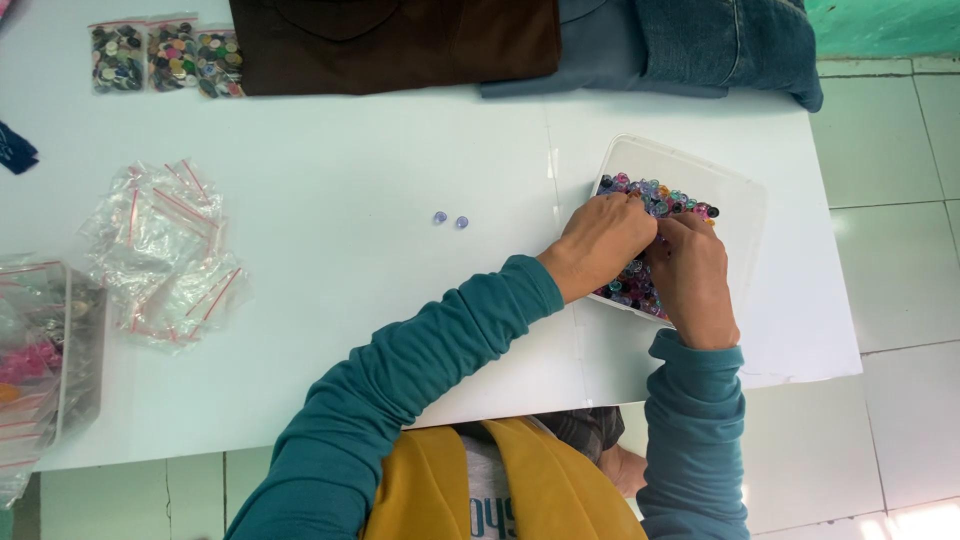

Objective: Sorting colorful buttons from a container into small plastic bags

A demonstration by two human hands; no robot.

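Both hands are down in the clear plastic tray (742,205) at the right end of the white worktop (330,300), buried among the mixed-colour beads (668,197) that fill it. The left hand (600,243) reaches in from the left side, the right hand (692,280) from the near edge, and their fingers meet over the middle of the heap — curled downward into the beads, so whether either has pinched one cannot be told. The beads lie directly beneath and just beyond the fingertips, toward the tray's far wall.

Two loose lilac beads (450,220) sit on bare worktop well to the left, nearer the left hand. Farther left lie a pile of empty zip bags (165,255) and, at the far edge, three filled bags of buttons (168,58) beside folded dark cloth (395,42) — a tiled floor (890,250) to the right.
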